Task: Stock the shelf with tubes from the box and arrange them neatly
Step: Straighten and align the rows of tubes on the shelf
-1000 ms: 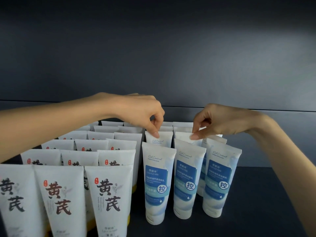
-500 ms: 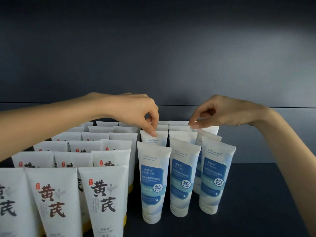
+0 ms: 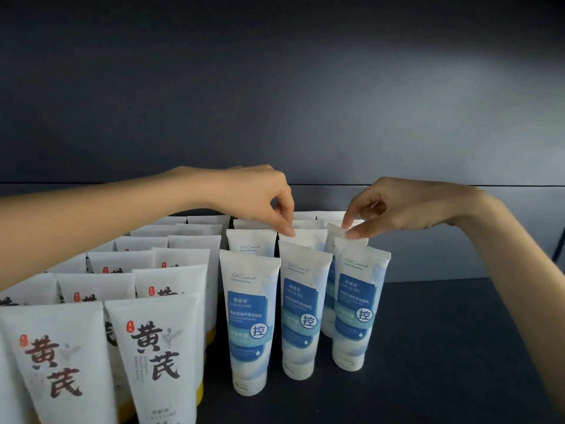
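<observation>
Blue-labelled white tubes [image 3: 249, 319] stand cap-down in three columns on the dark shelf [image 3: 443, 347]. My left hand [image 3: 260, 198] reaches over them and pinches the top edge of a second-row tube [image 3: 302, 237] in the middle column. My right hand [image 3: 394, 206] pinches the crimped top of a second-row tube [image 3: 333, 237] in the right column, which leans a little to the left. The front right tube [image 3: 357, 304] stands just ahead of it.
To the left stand several rows of white tubes with brown characters and yellow caps [image 3: 159, 356], packed close to the blue ones. The shelf's dark back wall [image 3: 305, 102] rises behind. Bare shelf surface lies to the right of the tubes.
Both hands stay at the back tubes. My left hand has shifted right onto the middle column's tube, and my right hand now pinches the right column's second tube, tilting its top.
</observation>
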The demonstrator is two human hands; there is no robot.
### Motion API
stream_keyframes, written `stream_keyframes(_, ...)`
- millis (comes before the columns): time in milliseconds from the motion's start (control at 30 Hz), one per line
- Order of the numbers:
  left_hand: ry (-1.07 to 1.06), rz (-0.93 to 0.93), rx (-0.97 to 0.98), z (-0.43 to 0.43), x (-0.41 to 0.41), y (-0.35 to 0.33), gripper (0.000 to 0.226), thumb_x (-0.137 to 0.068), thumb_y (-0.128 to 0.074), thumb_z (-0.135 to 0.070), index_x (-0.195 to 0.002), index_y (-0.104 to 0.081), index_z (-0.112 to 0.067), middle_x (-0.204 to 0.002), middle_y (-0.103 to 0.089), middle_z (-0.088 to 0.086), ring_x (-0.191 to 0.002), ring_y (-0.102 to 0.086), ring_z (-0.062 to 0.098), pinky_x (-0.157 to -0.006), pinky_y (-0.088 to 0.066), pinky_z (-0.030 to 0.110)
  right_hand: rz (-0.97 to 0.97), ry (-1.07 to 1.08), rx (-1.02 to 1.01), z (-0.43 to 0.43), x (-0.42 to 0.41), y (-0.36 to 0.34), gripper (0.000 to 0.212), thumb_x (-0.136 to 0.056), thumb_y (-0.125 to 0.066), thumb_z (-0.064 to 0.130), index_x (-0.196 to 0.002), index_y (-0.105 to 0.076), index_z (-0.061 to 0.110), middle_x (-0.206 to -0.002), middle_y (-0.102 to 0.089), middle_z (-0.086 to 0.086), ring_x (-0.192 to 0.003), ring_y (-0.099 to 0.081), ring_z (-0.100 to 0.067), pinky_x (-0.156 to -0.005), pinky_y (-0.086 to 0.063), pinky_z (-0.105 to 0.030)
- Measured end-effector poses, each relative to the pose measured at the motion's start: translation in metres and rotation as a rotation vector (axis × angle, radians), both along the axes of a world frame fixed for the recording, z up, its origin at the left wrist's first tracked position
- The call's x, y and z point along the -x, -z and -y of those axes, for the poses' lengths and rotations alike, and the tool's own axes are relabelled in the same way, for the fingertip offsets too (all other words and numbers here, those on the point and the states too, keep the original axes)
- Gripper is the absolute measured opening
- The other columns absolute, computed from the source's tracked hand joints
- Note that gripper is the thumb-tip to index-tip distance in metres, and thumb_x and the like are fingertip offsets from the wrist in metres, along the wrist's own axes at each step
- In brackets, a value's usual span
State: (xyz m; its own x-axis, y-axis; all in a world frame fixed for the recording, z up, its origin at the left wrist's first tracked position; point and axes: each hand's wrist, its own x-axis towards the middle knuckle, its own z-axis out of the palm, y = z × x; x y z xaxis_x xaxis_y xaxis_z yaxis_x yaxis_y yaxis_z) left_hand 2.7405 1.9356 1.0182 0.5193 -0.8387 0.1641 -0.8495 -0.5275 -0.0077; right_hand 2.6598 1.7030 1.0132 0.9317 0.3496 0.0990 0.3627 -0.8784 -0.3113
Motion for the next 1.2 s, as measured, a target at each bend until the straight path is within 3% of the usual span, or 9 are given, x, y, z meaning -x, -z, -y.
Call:
stream_keyframes(100,-0.005,0.008,-0.022,0.003,0.001,0.001,0.019,-0.076,-0.069,-0.051,-0.067,-0.069,-0.034,-0.07,-0.061,-0.012,-0.063,-0.049,-0.001,-0.054,-0.033,0.021,-0.017,0.01,0.04,-0.002,0.003,0.0,0.01,-0.079,-0.07,0.041,-0.087,-0.07,0.034,-0.06,-0.046,0.011,-0.06,-0.043,-0.004,-0.065,-0.037,-0.028)
stream_keyframes(233,-0.005,0.025,-0.036,0.003,0.003,0.002,0.021,-0.076,-0.069,-0.051,-0.068,-0.069,-0.032,-0.072,-0.061,-0.014,-0.066,-0.05,-0.004,-0.055,-0.032,0.022,-0.031,0.021,0.057,-0.002,0.005,-0.002,0.009,-0.08,-0.071,0.038,-0.088,-0.071,0.033,-0.074,-0.058,-0.007,-0.071,-0.049,-0.021,-0.069,-0.041,-0.035)
stream_keyframes(367,-0.005,0.02,-0.022,0.003,0.004,0.004,0.022,-0.076,-0.069,-0.049,-0.071,-0.07,-0.028,-0.073,-0.061,-0.013,-0.068,-0.049,-0.003,-0.056,-0.035,0.024,-0.044,0.036,0.057,0.001,0.004,-0.001,0.006,-0.08,-0.073,0.036,-0.077,-0.07,0.031,-0.056,-0.044,0.01,-0.057,-0.039,-0.008,-0.062,-0.032,-0.026)
stream_keyframes(767,-0.017,0.007,-0.026,0.004,0.008,0.003,0.021,-0.078,-0.071,-0.046,-0.068,-0.068,-0.028,-0.073,-0.057,-0.013,-0.064,-0.047,-0.005,-0.057,-0.033,0.025,-0.01,0.066,0.011,0.018,-0.007,0.001,0.018,-0.081,-0.074,0.024,-0.064,-0.068,0.028,-0.043,-0.033,0.011,-0.045,-0.03,-0.007,-0.046,-0.027,-0.012)
stream_keyframes(1200,-0.027,0.017,-0.021,0.003,0.008,0.004,0.019,-0.077,-0.069,-0.049,-0.071,-0.069,-0.03,-0.074,-0.06,-0.01,-0.066,-0.048,-0.003,-0.056,-0.034,0.024,-0.044,0.054,-0.024,0.018,-0.01,0.003,0.014,-0.077,-0.076,0.033,-0.065,-0.071,0.029,-0.05,-0.04,0.012,-0.052,-0.035,-0.007,-0.057,-0.029,-0.02)
